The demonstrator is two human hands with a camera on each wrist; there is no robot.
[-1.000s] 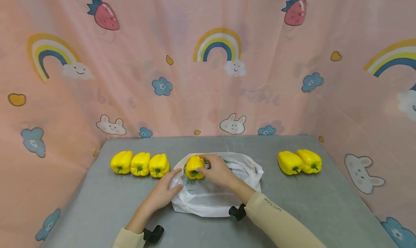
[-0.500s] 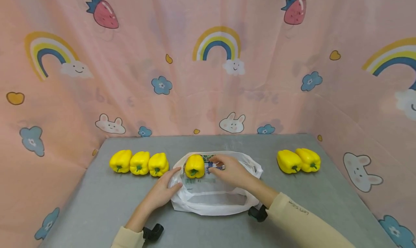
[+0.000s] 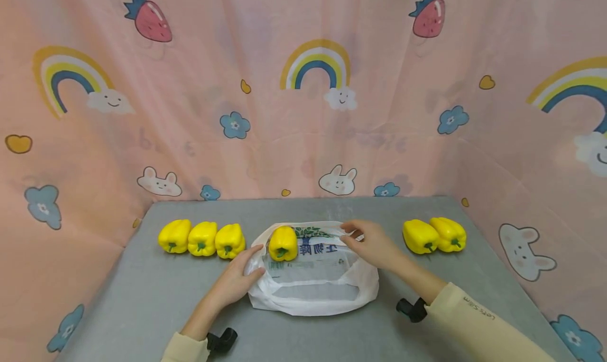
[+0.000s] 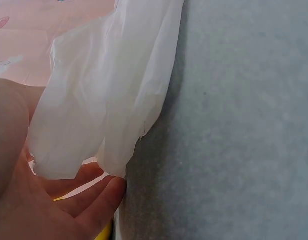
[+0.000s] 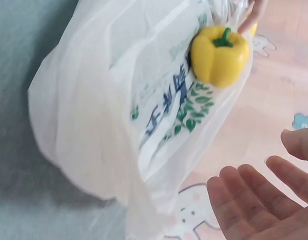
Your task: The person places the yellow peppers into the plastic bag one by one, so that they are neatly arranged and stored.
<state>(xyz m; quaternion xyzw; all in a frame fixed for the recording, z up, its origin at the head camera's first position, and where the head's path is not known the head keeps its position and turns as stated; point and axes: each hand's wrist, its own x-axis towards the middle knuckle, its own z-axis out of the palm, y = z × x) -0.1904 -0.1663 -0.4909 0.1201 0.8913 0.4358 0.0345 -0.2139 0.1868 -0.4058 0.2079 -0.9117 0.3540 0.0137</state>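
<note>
A white plastic bag with green and blue print lies with its mouth spread on the grey table. Inside, near its left edge, sits a yellow bell pepper, stem toward me. My left hand touches the bag's left rim, thumb and fingers apart; in the left wrist view, its fingers lie against the white plastic. Beside the bag's upper right rim is my right hand, holding nothing. The right wrist view shows that hand's fingers spread apart, away from the pepper.
Three yellow bell peppers stand in a row left of the bag. Two more peppers sit together on the right of the table. A pink printed curtain encloses the back and sides.
My right hand let go of the yellow bell pepper inside the bag and moved right to the bag's far rim. My left hand stayed at the left rim.
</note>
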